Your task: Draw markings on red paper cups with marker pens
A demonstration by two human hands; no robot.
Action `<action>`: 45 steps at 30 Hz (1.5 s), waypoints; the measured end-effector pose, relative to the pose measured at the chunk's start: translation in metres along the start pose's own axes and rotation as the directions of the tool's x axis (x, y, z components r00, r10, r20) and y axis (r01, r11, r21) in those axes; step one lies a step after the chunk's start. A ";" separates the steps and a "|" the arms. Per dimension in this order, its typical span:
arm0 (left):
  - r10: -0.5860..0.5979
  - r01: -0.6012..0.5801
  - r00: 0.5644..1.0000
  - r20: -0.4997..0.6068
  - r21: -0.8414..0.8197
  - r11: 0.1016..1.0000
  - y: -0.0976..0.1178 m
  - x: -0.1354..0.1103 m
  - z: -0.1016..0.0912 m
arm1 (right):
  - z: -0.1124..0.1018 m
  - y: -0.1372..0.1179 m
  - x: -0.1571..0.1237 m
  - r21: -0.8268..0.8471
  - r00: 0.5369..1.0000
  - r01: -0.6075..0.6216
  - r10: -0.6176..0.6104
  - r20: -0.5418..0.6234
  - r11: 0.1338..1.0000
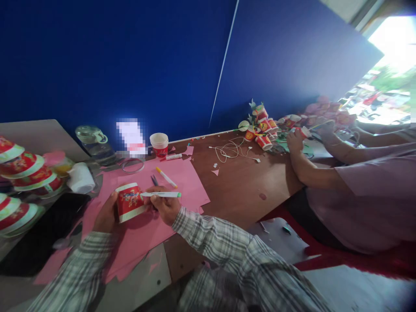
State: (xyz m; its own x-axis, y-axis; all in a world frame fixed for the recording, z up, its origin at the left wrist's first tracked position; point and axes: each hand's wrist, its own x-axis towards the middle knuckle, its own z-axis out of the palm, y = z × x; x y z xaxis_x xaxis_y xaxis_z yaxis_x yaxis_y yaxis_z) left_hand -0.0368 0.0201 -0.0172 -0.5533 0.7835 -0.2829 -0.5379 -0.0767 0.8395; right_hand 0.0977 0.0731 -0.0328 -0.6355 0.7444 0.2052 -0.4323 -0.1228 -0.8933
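My left hand (105,214) grips a red paper cup (130,201) standing upside down on a pink paper sheet (182,180). My right hand (164,206) is closed around a white marker with a green cap (161,194), its tip touching the cup's side. Both sleeves are grey plaid. Scissors (154,180) lie on the pink sheet just beyond my right hand, and a second marker (166,177) lies next to them.
Stacked red cups (22,173) fill the left. A glass jar (92,141), a tape ring (133,165), another cup (159,144) and white earphones (232,151) lie on the brown table (247,186). At the right another person's hands (297,141) work among red cups (263,125). Blue wall behind.
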 end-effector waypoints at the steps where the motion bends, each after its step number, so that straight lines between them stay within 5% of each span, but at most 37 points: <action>1: -0.007 0.007 1.000 0.004 -0.006 1.000 0.000 0.001 -0.001 | 0.000 0.000 0.000 -0.004 1.000 -0.002 0.002 0.002 1.000; 6: 0.001 0.000 1.000 -0.031 0.027 1.000 -0.001 0.004 -0.003 | 0.000 -0.001 0.000 -0.054 0.999 0.000 -0.002 -0.037 0.999; 10: -0.012 0.013 0.999 -0.052 0.014 1.000 -0.002 0.008 -0.007 | -0.007 0.000 0.003 -0.299 0.994 0.058 -0.084 -0.074 0.953; 16: -0.015 0.015 1.000 0.003 -0.033 0.999 -0.005 0.011 -0.013 | -0.028 0.008 0.017 -0.836 0.974 0.175 -0.215 0.070 0.521; 27: -0.038 0.036 0.999 -0.033 -0.061 0.997 -0.003 0.012 -0.013 | -0.039 0.002 0.024 -0.986 0.996 0.076 -0.048 0.070 0.147; 38: -0.069 0.065 0.996 -0.049 -0.079 0.995 0.001 0.009 -0.010 | -0.039 0.014 0.021 -0.996 0.997 0.059 0.040 0.061 0.069; 45: -0.136 0.125 0.978 -0.159 -0.076 0.989 0.009 0.003 -0.002 | -0.041 0.019 0.021 -0.994 0.996 0.086 0.004 0.086 0.061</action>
State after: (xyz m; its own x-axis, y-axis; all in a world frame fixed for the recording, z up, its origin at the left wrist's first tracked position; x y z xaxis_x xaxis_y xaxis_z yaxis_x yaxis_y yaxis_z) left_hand -0.0446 0.0205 -0.0114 -0.5691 0.6786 -0.4643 -0.6498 -0.0251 0.7597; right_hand 0.1026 0.1131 -0.0619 -0.6899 0.6846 0.2352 0.5556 0.7091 -0.4341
